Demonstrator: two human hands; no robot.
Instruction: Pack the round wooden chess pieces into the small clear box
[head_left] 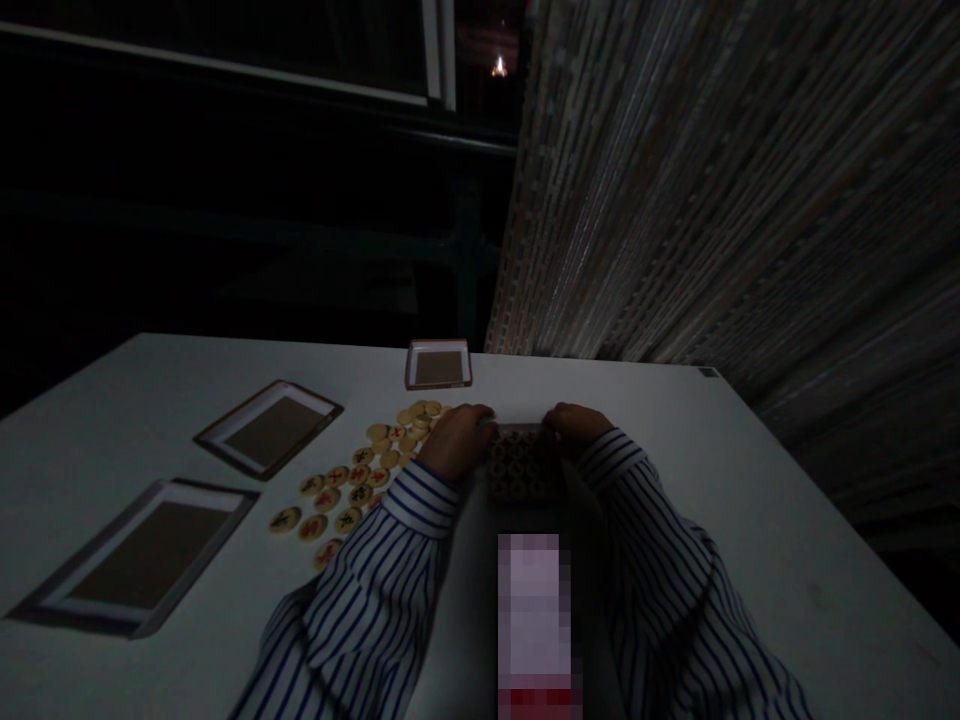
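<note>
Between my two hands, a small dark box [517, 497] lies on the white table, with rows of round shapes in it that look like chess pieces. My left hand [459, 437] is closed at its far left corner. At the far right corner, my right hand [577, 428] is closed in the same way. Fingertips of both hands are partly hidden in the dim light. Many wooden Chinese chess pieces [327, 500] with red and black characters are spread to the left of my left hand, some overlapping.
Three shallow rectangular trays or lids stand on the white table [750, 520]: a large one [146, 555] at left, a middle one [274, 430] behind it, a small one [439, 368] at the far edge. A string curtain [637, 180] hangs behind. A pixelated patch covers the front.
</note>
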